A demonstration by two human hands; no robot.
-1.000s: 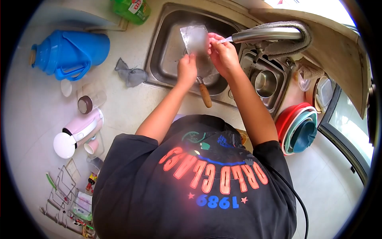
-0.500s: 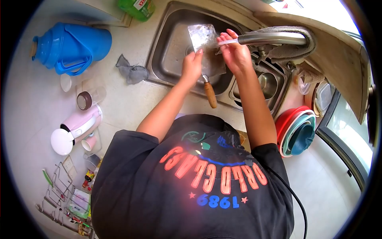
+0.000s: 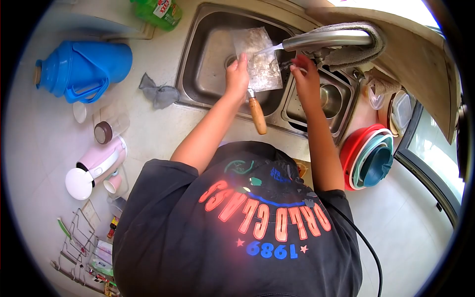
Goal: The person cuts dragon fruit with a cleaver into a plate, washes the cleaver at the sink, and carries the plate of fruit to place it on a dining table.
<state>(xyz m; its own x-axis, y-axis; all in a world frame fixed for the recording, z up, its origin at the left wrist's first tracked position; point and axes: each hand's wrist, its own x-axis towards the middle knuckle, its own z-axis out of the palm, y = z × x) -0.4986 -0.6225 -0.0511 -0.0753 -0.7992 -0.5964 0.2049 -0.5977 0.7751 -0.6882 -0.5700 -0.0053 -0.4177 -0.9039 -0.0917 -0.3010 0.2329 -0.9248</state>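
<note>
A cleaver [image 3: 262, 74] with a broad wet blade and a wooden handle is held over the left sink basin, its handle pointing back toward my body. My left hand [image 3: 236, 79] grips the blade's left side, thumb along its face. Water from the curved metal faucet [image 3: 331, 40] runs onto the upper part of the blade. To the right of the blade and below the spout is my right hand [image 3: 307, 76], fingers loosely curled and apart from the blade. I see nothing held in it, though its fingertips are partly hidden near the faucet base.
The double sink [image 3: 200, 54] has a metal pot [image 3: 330, 99] in its right basin. Left on the counter are a grey mesh cloth [image 3: 161, 94], a blue thermos [image 3: 89, 67], a pink kettle [image 3: 101, 161] and a green bottle [image 3: 157, 14]. Nested basins [image 3: 363, 153] stand right.
My right hand has left the water stream, moving right and down, its fingers now more curled. The cleaver's blade has shifted slightly, and the water now lands on it. My left hand keeps its grip.
</note>
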